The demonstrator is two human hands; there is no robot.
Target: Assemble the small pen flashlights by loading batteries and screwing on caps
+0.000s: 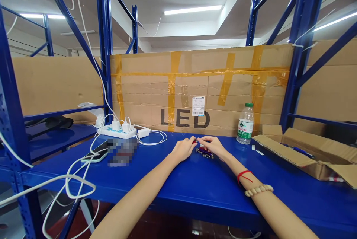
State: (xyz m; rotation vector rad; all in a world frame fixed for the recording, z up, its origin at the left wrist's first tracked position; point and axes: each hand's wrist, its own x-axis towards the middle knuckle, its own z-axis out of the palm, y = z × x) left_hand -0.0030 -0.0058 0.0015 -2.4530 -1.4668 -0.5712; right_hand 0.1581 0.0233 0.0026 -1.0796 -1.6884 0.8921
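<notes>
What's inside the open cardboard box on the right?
A blue pen-like item shows inside the cardboard box; the near flap hides whatever lies lower.

Table [178,183] under the fingers [205,140] is smooth, glossy painted metal. Small pieces [206,155] below them look like shiny metal. Cardboard [142,97] behind the fingers is matt, creased; its tape [171,95], glossy. Bottle [245,124] to their right is clear, smooth plastic.

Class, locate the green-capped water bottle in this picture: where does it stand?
In the head view, the green-capped water bottle stands right of center, before the LED-marked cardboard, between the right hand and the open cardboard box.
</notes>
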